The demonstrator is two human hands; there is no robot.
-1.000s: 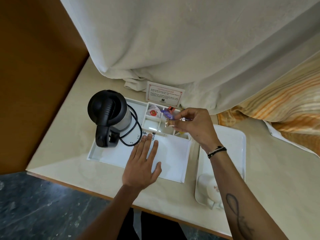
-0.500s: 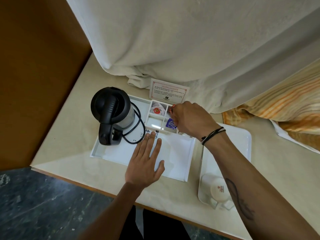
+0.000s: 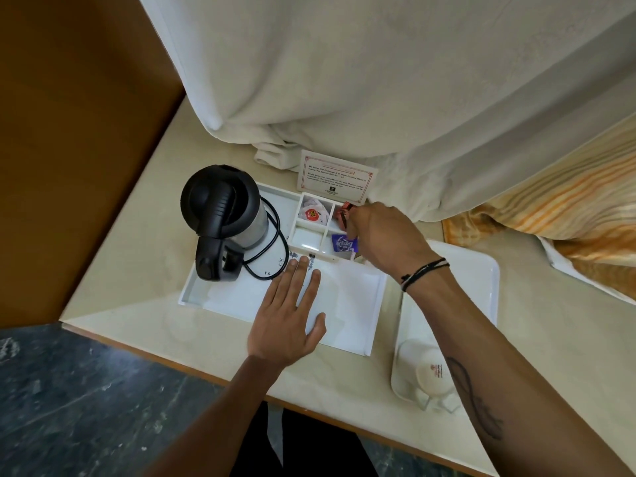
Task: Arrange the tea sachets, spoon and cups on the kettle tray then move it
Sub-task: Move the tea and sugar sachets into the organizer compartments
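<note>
The white kettle tray (image 3: 192, 291) lies on a beige table with a black kettle (image 3: 223, 201) on its left part. Its far right corner has small compartments. A white sachet with a red mark (image 3: 311, 213) sits in the far left one and a purple sachet (image 3: 342, 243) in the near right one. My right hand (image 3: 382, 235) hovers over the compartments with its fingertips closed on a red sachet (image 3: 342, 215) in the far right one. My left hand (image 3: 289, 315) rests flat on the tray's white sheet. A white cup (image 3: 430, 373) stands upside down on a second white tray (image 3: 475, 270) at the right.
A printed card (image 3: 335, 177) leans behind the compartments under a hanging white cloth (image 3: 378, 80). A brown wooden panel (image 3: 69, 132) bounds the table on the left. The kettle's black cord (image 3: 275, 242) loops on the tray. Striped orange fabric (image 3: 568, 208) lies at the right.
My right hand carried the purple sachet down into the near right compartment, let it go, and its fingers moved onto the red sachet. The left hand stayed flat on the tray.
</note>
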